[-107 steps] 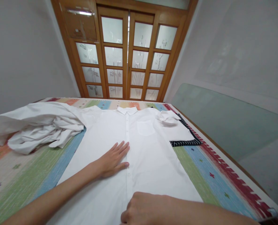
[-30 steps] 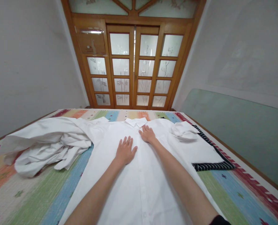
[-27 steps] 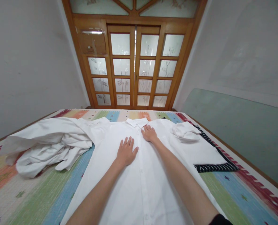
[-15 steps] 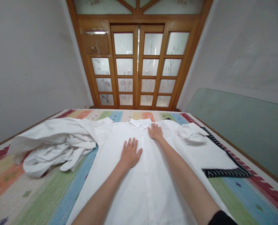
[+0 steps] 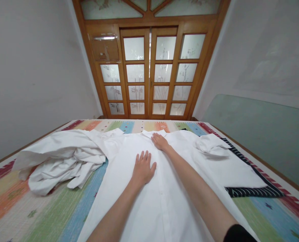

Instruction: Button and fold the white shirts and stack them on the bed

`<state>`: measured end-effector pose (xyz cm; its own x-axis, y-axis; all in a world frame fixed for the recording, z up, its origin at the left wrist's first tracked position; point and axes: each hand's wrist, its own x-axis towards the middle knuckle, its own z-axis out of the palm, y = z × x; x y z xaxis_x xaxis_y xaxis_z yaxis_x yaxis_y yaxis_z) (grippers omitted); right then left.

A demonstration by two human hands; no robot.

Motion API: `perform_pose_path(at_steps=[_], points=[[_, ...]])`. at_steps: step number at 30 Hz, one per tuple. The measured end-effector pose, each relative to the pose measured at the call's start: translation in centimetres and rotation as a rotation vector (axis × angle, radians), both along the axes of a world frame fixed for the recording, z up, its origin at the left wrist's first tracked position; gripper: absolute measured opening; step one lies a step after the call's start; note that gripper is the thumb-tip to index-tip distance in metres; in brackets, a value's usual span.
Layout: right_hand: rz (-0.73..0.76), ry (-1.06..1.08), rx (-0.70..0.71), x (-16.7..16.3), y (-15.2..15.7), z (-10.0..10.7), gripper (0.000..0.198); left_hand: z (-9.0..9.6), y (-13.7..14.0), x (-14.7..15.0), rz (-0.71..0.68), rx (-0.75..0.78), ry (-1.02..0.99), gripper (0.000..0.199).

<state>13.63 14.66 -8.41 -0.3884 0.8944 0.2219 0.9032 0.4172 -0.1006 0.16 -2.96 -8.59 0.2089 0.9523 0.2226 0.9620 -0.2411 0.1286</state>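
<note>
A white button-up shirt (image 5: 129,148) lies spread out, front side up, with its collar (image 5: 147,133) at the far end. My left hand (image 5: 143,168) rests flat on the chest of the shirt, fingers apart, just left of the button placket (image 5: 160,181). Further off, my right hand (image 5: 160,142) lies on the fabric right below the collar, fingers stretched out and partly covering the collar's lower edge. Neither hand holds anything.
A crumpled heap of white cloth (image 5: 63,161) sits at the left. On the right, more white cloth (image 5: 212,146) lies over a black striped cloth (image 5: 255,192). All rest on a colourful striped cover (image 5: 53,201). Behind stand wooden glass-paned doors (image 5: 150,77); a greenish panel (image 5: 260,131) leans at the right.
My right hand has slid left across the shirt, from the right of the collar to just below it. My left hand stays at nearly the same spot. The view has shifted slightly.
</note>
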Motion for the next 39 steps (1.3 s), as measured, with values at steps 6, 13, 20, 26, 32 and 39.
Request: perform_pose_path(at_steps=[6, 13, 20, 26, 32, 39], points=[[-0.217, 0.021, -0.119, -0.9, 0.3, 0.1, 0.059, -0.4, 0.2, 0.0, -0.002, 0.012, -0.011, 0.059], [-0.325, 0.018, -0.184, -2.0, 0.4, 0.6, 0.067, -0.6, 0.2, 0.1, -0.007, 0.03, -0.012, 0.058], [-0.261, -0.008, -0.087, -2.9, 0.9, 1.8, 0.056, -0.5, 0.1, 0.1, 0.003, 0.029, -0.039, 0.058], [-0.123, 0.202, 0.017, -4.6, 2.5, 1.8, 0.036, -0.3, 0.0, 0.2, 0.006, 0.015, -0.072, 0.059], [-0.229, 0.377, -0.063, -6.3, 4.7, 1.2, 0.033, 0.1, -0.1, 0.1, 0.004, -0.01, -0.105, 0.061], [-0.226, 0.624, -0.124, -6.4, 6.4, 1.3, 0.016, 0.0, -0.1, 0.2, 0.015, -0.026, -0.099, 0.061]])
